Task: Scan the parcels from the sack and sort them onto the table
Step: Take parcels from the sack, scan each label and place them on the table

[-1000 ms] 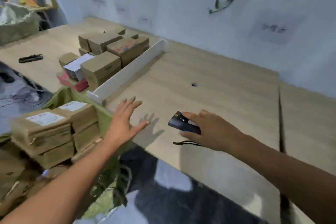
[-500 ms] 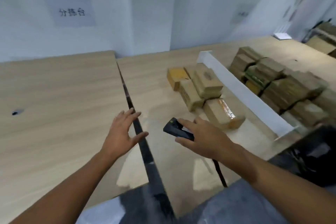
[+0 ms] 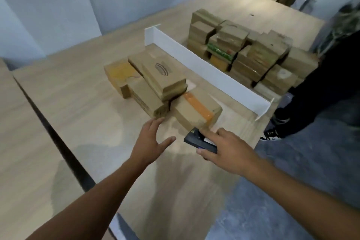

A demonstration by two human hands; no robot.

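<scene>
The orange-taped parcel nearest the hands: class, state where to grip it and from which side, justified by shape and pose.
Grip the orange-taped parcel across its narrow width at the near end, probably from above with the free left hand. It lies flat, its long sides look clear there, its far end meets the stacked parcels, and the right hand holds the scanner.

Bare wood of the surface (image 3: 81,107) spreads wide to the left of the near cluster of cardboard parcels (image 3: 155,84), crossed only by a dark seam (image 3: 61,142). The left hand (image 3: 150,142), spread open, is just beside the cluster's nearest corner. The right hand (image 3: 231,154), gripping a scanner (image 3: 192,140), is close before the orange-taped parcel (image 3: 194,109). An upright white divider (image 3: 206,68) walls off the bigger parcel stack (image 3: 253,52) beyond. A bystander's legs (image 3: 321,93) stand at the surface's right edge.
</scene>
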